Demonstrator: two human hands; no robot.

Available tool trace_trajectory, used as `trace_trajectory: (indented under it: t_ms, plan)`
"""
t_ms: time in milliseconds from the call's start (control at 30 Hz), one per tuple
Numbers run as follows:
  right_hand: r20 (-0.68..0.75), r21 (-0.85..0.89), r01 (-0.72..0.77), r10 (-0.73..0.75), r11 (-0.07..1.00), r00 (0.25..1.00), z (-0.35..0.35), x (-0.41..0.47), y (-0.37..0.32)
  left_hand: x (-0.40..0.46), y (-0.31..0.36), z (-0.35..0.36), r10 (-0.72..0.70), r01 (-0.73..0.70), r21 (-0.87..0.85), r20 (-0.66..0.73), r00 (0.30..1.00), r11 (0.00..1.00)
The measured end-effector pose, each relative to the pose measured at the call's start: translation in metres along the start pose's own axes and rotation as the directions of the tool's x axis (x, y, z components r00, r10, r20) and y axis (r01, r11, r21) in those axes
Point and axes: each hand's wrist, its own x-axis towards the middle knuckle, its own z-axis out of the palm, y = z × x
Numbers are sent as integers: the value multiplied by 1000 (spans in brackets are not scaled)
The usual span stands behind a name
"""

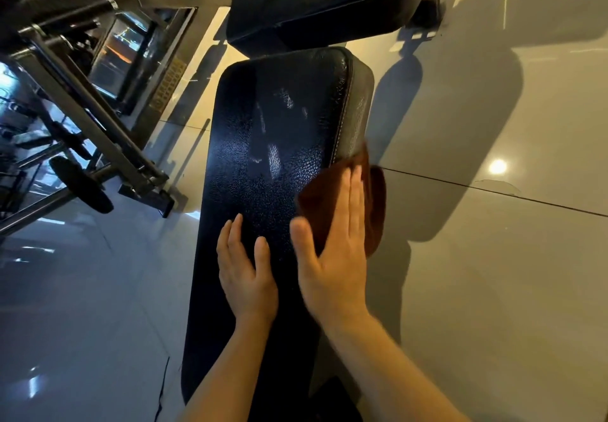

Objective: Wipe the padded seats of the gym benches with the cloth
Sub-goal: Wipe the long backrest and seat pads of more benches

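A long black padded bench seat (263, 145) runs from the bottom centre up the middle of the view. A brown cloth (375, 204) lies over its right edge. My right hand (339, 250) presses flat on the cloth with straight fingers, blurred by motion. My left hand (245, 270) rests flat on the seat just left of it, fingers spread. A second black pad (316, 3), tilted, stands beyond the far end of the seat.
Shiny grey floor tiles (493, 257) spread to the right and lower left. A metal gym machine frame (98, 132) with bars and a black roller pad (82, 184) stands at the left. A bright lamp reflection (497, 166) shows on the floor.
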Motion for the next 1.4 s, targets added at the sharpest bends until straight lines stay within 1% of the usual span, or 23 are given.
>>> trace_trajectory:
  t_ms: [100, 167, 267, 367, 433, 500, 600, 700, 767, 867, 1000, 1100, 1167, 1233, 1300, 1400]
  plan:
    - [122, -31, -26, 30, 999, 992, 5, -57, 3, 1, -3, 1, 11, -11, 23, -4, 1000, 1000]
    - [143, -60, -47, 55, 997, 988, 5, -65, 2, -1, -4, 1, 18, -18, 17, 1, 1000, 1000]
    - [104, 0, -75, 74, 997, 992, 2, -34, -10, -1, -6, 0, 16, -16, 4, 11, 1000, 1000]
    - [38, 105, -117, 113, 988, 993, -6, 29, -27, 1, -4, 0, 10, -10, -22, 0, 1000, 1000]
    - [1, 136, -102, 103, 985, 995, -11, 70, -32, 0, -2, 0, 16, -16, -32, -8, 1000, 999]
    - [-41, 110, -52, 57, 993, 998, -12, 87, -33, 0, -1, 0, 14, -14, -30, -12, 1000, 999]
    - [-41, 32, 14, -13, 999, 999, -9, 66, -23, -1, -1, 0, 10, -10, -23, -2, 1000, 1000]
    - [41, -39, 54, -52, 998, 998, -5, 14, -8, -1, -4, -1, 4, -4, -23, 6, 1000, 1000]
    - [80, -64, 88, -83, 994, 993, -2, -16, 1, 0, -6, -1, 4, -4, -21, 10, 1000, 1000]
    - [82, -70, 94, -89, 993, 993, 2, -32, 4, 0, -8, -1, 6, -6, -4, 9, 1000, 1000]
    - [49, -26, 84, -82, 996, 995, -1, 10, -8, -1, -5, -1, -2, 3, -37, 13, 1000, 999]
    - [-47, -54, 98, -101, 994, 994, -7, 69, -21, -2, -2, -1, 2, -1, -38, 6, 1000, 999]
    - [-99, -37, 98, -101, 995, 990, -11, 103, -30, -1, -1, 0, 2, -3, -38, -5, 1000, 999]
    - [-87, 1, 84, -84, 996, 993, -17, 129, -33, 0, 0, 0, 2, -3, -47, -5, 1000, 999]
    - [-75, 16, 107, -105, 994, 992, -20, 138, -32, 1, -1, 1, -1, 1, -39, 2, 1000, 999]
    - [-96, -16, 146, -147, 989, 984, -14, 111, -21, 0, -1, -1, 6, -6, -33, -6, 1000, 999]
